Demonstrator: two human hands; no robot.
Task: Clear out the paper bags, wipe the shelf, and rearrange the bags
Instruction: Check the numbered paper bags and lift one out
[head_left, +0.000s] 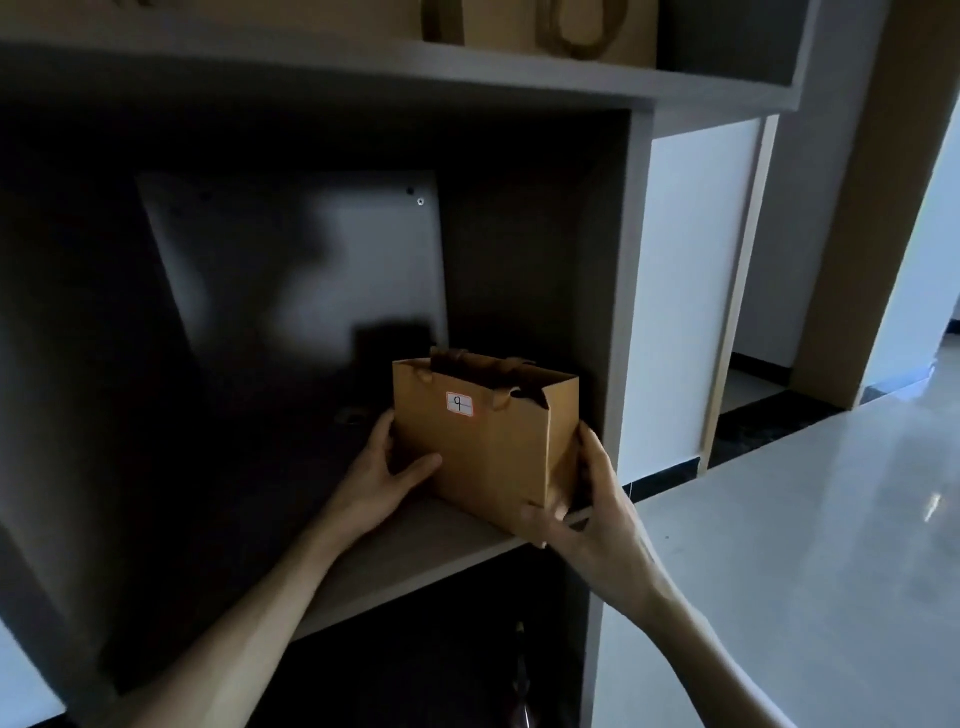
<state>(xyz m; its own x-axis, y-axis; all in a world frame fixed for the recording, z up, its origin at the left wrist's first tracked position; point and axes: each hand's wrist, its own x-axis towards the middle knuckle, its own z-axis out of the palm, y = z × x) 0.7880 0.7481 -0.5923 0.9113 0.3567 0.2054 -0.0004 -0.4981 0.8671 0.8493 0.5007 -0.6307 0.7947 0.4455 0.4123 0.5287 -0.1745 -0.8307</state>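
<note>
A small brown paper bag (488, 441) stands upright at the right end of the grey shelf board (405, 561), close to the front edge. A white sticker with the number 9 is on its front face, and its handles are folded into the open top. My left hand (387, 475) presses against the bag's left side with the thumb on the front face. My right hand (582, 514) wraps the bag's lower right corner from the front and the side. Both hands grip the bag.
The compartment is dark, with a pale panel (332, 260) on its back wall. The cabinet's side wall (626, 291) stands just right of the bag. More brown bags (566, 28) sit on the shelf above. Pale glossy floor (805, 545) stretches to the right.
</note>
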